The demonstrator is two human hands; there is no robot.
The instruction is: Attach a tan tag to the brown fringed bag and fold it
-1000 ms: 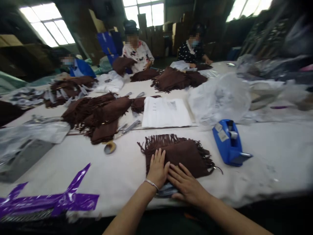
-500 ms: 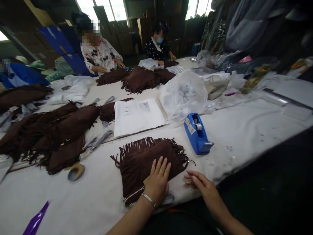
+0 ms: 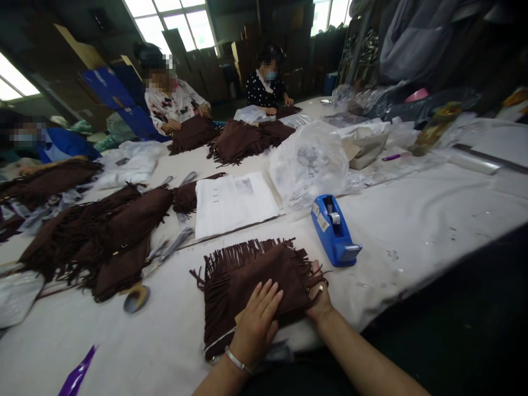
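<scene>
Brown fringed bag [image 3: 251, 269] flat on the white table [image 3: 412, 231], near the front edge. Left hand [image 3: 256, 322] pressed on top of it, fingers spread open. Right hand [image 3: 318, 291] pinching the bag's right corner, fingers closed on it. Blue tape holder [image 3: 333, 231] just beside, to the right.
</scene>
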